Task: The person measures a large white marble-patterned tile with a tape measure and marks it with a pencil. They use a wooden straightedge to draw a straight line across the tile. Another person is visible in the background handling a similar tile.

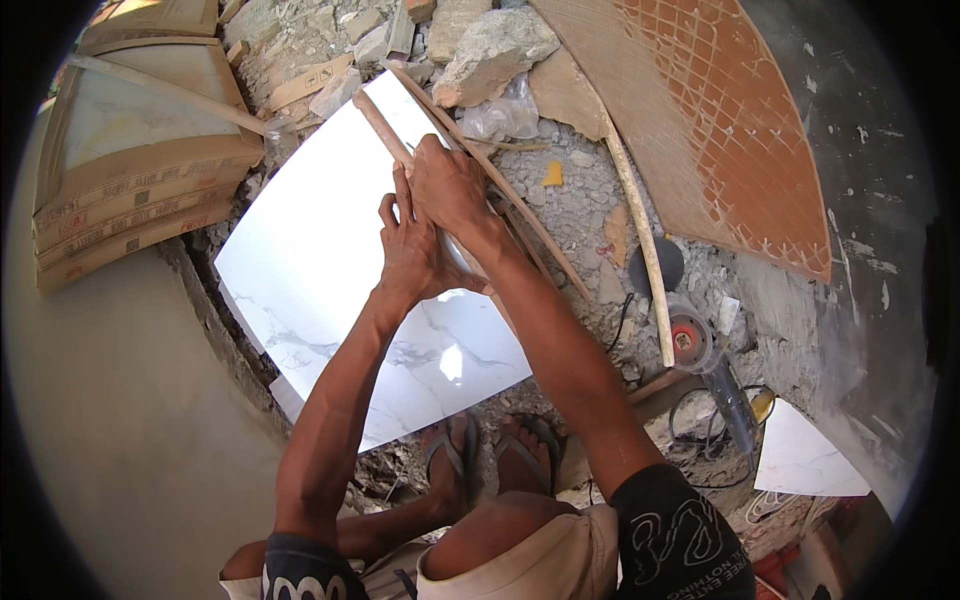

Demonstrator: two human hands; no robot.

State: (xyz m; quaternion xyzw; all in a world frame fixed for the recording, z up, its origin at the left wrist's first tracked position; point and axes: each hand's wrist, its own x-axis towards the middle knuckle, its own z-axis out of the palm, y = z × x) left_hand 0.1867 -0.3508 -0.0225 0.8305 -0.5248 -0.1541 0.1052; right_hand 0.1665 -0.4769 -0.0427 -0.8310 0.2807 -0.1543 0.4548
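Note:
A large glossy white tile (310, 230) with grey veining lies flat in front of my feet. Across its right part runs a narrow wooden strip (380, 125), partly covered by my hands. My left hand (412, 250) presses down at the strip, its fingers spread and its thumb reaching out to the right. Just beyond it, my right hand (450, 185) is closed low over the strip, fingers curled. Whatever it grips is hidden beneath the fingers.
An angle grinder (715, 370) with its cord lies at right, near a dark disc (656, 264) and a pale stick (640, 220). Boxed tiles (140, 180) stand far left. Rubble and a big stone (495, 55) lie beyond; a brown panel (720, 120) leans far right. A tile offcut (805, 455) sits near right.

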